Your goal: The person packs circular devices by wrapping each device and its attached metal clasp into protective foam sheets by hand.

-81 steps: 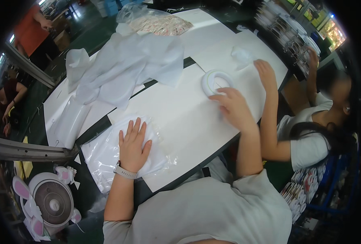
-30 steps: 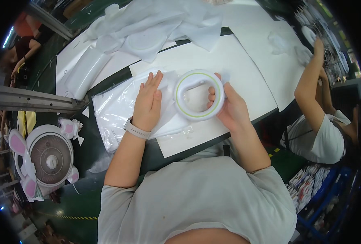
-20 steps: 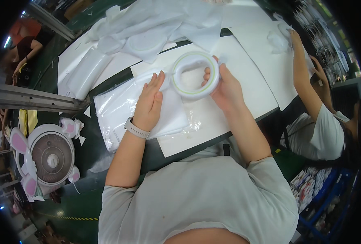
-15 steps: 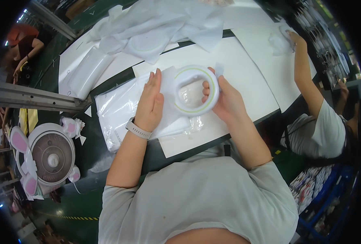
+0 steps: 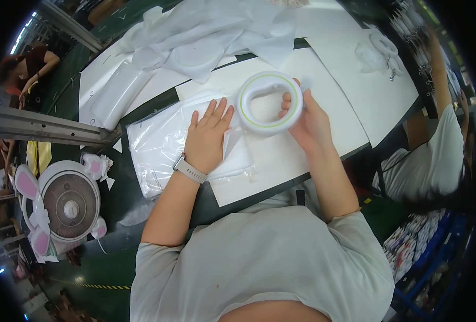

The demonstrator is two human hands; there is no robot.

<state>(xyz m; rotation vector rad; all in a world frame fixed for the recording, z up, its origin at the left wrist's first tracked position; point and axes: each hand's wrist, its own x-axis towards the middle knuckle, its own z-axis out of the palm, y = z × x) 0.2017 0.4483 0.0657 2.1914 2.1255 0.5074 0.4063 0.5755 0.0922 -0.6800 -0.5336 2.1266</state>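
Observation:
My right hand is closed around the right side of a thick white ring with a thin green stripe round its face. The fingers pass through the ring's opening; it is raised above white sheets on the table. My left hand, with a pale watch band on the wrist, lies flat with fingers spread on a stack of thin white bags or sheets. Under it is a clear, shiny plastic package. A bit of translucent film shows just behind my right fingers.
Translucent wrapping is heaped at the table's far side, beside a clear plastic roll. A rabbit-eared fan stands at left, below a metal beam. Another white ring lies far right, near a co-worker's arm.
The ring in my right hand has moved right and slightly up, away from the bags. My left hand has turned from edge-on to palm down. The co-worker's arm has drawn away to the right.

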